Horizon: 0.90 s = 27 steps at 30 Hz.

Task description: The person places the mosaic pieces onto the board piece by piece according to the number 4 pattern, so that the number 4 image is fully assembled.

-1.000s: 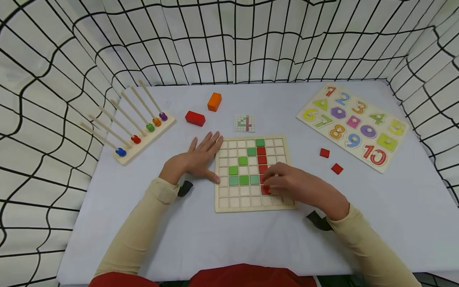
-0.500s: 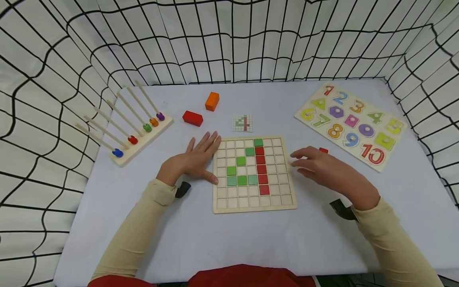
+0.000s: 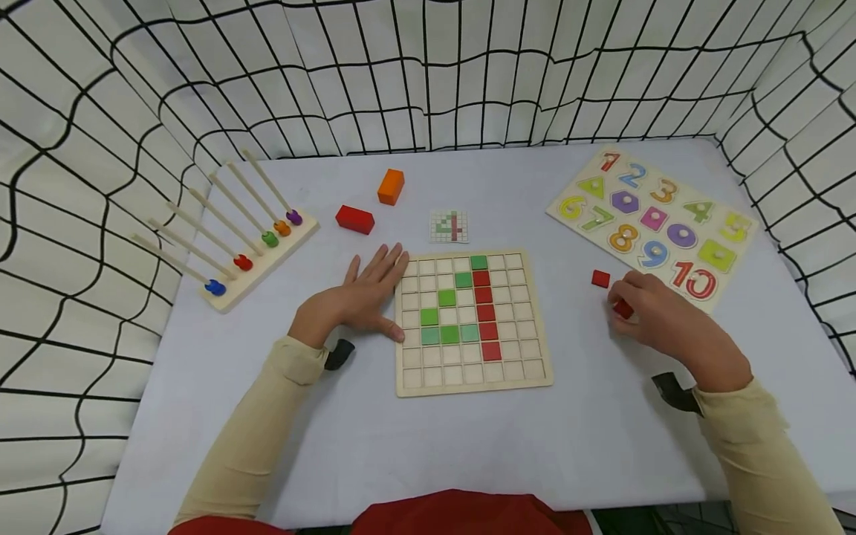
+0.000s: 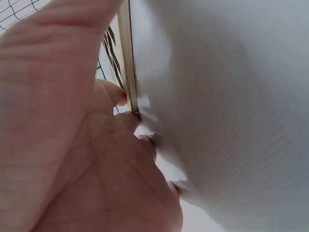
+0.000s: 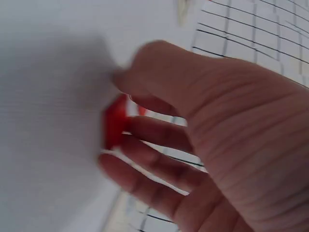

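My left hand (image 3: 354, 301) lies with fingers spread along the left edge of a wooden grid board (image 3: 441, 377). In the left wrist view, its fingertips are down on the cloth by the board's side. The board carries green tiles (image 3: 446, 298) and a column of red tiles (image 3: 485, 313), together shaped like a 4. To the right, my right hand (image 3: 662, 319) has its thumb and fingers curled round a loose red tile (image 3: 623, 309), partly hidden by them. In the blurred right wrist view, fingertips meet this red tile (image 5: 115, 123) at the cloth. Another red tile (image 3: 600, 279) lies just beyond.
A small pattern card (image 3: 449, 226) lies behind the board. A red block (image 3: 355, 219) and an orange block (image 3: 391, 186) are further left. A peg stand with beads (image 3: 241, 286) stands left; a number puzzle board (image 3: 658, 230) lies back right. Black netting surrounds the table.
My right hand has left the lowest red tile on the board and moved right to a loose red tile beside the number puzzle. My left hand has stayed at the board's edge.
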Each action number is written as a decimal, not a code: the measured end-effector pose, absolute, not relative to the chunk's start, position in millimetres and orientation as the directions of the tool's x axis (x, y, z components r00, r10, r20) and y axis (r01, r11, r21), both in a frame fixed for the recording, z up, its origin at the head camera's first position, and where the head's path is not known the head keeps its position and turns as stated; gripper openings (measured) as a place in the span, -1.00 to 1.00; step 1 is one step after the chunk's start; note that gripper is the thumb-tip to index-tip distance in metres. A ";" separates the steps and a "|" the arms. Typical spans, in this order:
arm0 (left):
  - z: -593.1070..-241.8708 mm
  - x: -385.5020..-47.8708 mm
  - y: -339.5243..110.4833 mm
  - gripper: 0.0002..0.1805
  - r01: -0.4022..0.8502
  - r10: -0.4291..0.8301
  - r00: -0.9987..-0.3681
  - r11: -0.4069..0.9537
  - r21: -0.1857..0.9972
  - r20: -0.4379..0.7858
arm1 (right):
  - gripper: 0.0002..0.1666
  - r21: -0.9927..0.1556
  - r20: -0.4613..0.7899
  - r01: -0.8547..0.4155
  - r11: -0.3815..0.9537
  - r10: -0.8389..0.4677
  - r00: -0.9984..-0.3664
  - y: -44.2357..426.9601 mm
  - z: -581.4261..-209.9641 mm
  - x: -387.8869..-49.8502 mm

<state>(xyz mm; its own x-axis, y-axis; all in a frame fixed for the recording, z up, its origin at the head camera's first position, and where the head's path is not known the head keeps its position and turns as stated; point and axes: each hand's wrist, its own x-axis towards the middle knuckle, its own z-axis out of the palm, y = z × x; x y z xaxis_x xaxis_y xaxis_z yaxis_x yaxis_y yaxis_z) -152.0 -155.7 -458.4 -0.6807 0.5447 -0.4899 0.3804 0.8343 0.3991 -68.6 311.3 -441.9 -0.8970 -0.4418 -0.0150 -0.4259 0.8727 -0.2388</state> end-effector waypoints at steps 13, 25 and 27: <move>-467.6 -150.9 -159.2 0.57 0.380 0.548 -0.686 0.831 0.406 -0.479 | -0.78 -0.306 -0.061 -0.356 0.883 -0.391 -0.918 322.0 -445.3 -65.3; -456.7 -151.9 -157.3 0.55 0.383 0.549 -0.682 0.831 0.403 -0.483 | -0.63 -0.333 0.088 -0.573 0.749 -0.581 -0.809 294.9 -440.8 -56.6; -455.1 -152.5 -156.6 0.55 0.387 0.548 -0.681 0.832 0.398 -0.485 | -0.60 -0.318 0.129 -0.614 0.722 -0.608 -0.783 289.0 -440.1 -54.7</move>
<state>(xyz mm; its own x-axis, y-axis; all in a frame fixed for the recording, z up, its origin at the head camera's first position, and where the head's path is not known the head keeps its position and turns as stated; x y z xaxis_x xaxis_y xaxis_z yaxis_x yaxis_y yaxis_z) -152.5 -156.6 -455.1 -0.6813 0.5485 -0.4848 0.3865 0.8319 0.3981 -54.7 289.0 -440.1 -0.7830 -0.6084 0.1293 -0.6138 0.7224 -0.3182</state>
